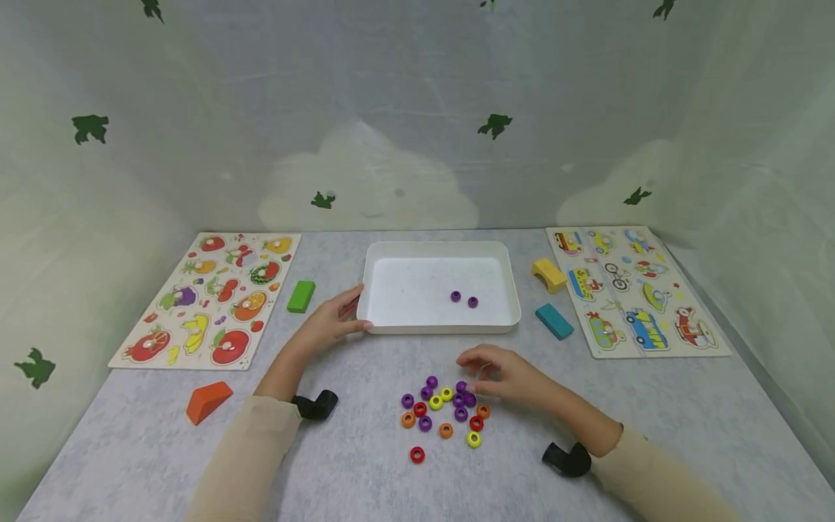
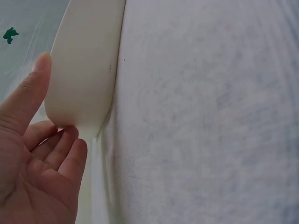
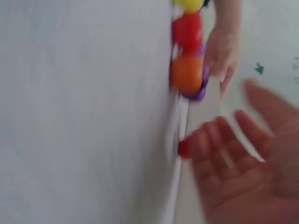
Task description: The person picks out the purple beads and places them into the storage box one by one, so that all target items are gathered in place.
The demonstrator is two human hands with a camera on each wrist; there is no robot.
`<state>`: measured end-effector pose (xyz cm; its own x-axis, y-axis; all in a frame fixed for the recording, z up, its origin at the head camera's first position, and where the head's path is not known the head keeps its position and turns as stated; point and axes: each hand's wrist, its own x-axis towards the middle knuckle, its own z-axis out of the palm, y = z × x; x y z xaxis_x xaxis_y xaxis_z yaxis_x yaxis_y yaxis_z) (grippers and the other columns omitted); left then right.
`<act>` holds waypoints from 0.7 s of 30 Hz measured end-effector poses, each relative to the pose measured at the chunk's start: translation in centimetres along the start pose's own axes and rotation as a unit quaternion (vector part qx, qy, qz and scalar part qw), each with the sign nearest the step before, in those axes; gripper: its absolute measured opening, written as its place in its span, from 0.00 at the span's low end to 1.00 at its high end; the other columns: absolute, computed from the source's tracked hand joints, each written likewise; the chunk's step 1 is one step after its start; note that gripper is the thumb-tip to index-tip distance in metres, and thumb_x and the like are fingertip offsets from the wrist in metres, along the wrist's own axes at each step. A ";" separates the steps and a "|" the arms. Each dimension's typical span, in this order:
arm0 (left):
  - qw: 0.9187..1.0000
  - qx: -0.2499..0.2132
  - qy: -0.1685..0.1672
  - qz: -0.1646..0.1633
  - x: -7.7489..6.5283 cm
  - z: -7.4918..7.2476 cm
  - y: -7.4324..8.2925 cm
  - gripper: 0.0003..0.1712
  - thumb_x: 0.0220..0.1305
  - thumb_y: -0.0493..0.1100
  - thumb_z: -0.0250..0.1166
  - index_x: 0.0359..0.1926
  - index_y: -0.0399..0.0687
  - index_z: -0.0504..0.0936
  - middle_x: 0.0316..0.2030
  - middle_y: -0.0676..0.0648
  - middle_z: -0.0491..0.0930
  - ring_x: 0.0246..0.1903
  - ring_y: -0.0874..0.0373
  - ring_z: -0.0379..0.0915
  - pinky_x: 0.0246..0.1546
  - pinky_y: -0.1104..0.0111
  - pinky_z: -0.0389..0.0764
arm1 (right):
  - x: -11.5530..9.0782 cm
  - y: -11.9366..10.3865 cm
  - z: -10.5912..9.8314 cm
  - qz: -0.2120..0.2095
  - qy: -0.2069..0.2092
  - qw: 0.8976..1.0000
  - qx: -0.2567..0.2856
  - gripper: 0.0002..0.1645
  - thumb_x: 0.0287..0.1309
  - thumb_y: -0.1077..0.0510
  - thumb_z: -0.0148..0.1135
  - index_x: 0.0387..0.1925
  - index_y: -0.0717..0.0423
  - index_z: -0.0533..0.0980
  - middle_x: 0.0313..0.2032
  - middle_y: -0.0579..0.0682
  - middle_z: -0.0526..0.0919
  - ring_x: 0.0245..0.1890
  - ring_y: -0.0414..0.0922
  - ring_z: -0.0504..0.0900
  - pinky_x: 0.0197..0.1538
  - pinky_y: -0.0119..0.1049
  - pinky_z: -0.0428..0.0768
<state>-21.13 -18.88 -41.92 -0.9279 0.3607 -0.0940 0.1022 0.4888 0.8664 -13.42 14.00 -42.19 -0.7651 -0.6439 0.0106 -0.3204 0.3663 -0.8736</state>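
Presumably steadying it, the left hand (image 1: pixel 328 320) grips the tray (image 1: pixel 437 330) at eight o'clock. Loose beads (image 1: pixel 435 403) lie at six, likely for easy reach; two purple beads (image 1: pixel 455 296) sit inside toward four; at five, I see the right hand (image 1: pixel 511 373), relaxed, apparently empty.

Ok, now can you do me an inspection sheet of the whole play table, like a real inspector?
Surface: pale grey mottled tabletop.
Job's things: white tray with two purple beads inside; loose beads in purple, yellow, red and orange in front of it.
Clutter: fruit board and green block, orange block on the left; vehicle board, yellow arch block and blue block on the right.
Hands: left hand holds the tray's near left corner; right hand is at the loose beads.
Cables: nothing seen.
Surroundings: pale sheet with green shapes.
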 end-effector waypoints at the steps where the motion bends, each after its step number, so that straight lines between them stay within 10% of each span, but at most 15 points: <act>1: 1.000 0.001 -0.002 0.000 0.0 0.0 0.0 0.48 0.41 0.50 0.65 0.62 0.48 0.49 0.60 0.50 0.46 0.57 0.58 0.48 0.54 0.69 0.56 | -0.1 0.2 0.3 0.011 -0.011 1.000 -0.002 0.20 0.47 0.54 0.58 0.44 0.54 0.69 0.40 0.46 0.73 0.38 0.42 0.71 0.41 0.35 0.73; 15: 1.000 -0.012 -0.005 -0.009 0.0 -0.1 0.1 0.48 0.41 0.48 0.65 0.61 0.48 0.49 0.60 0.49 0.46 0.57 0.57 0.47 0.55 0.67 0.55 | 0.1 0.4 1.3 0.023 -0.031 0.997 -0.071 0.11 0.50 0.54 0.54 0.38 0.45 0.74 0.35 0.35 0.74 0.34 0.35 0.71 0.37 0.27 0.73; 21: 1.000 -0.002 -0.001 0.003 -0.1 0.0 -0.1 0.49 0.40 0.52 0.64 0.62 0.50 0.49 0.60 0.50 0.46 0.57 0.58 0.48 0.54 0.69 0.56 | 0.9 -0.7 0.3 0.022 0.024 0.998 -0.056 0.12 0.49 0.56 0.56 0.38 0.50 0.74 0.33 0.38 0.74 0.33 0.35 0.73 0.37 0.26 0.73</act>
<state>-21.07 -18.93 -41.98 -0.9269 0.3643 -0.0902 0.1054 0.4834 0.8690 -13.73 13.02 -41.73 -0.8049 -0.5934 -0.0002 -0.3444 0.4675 -0.8142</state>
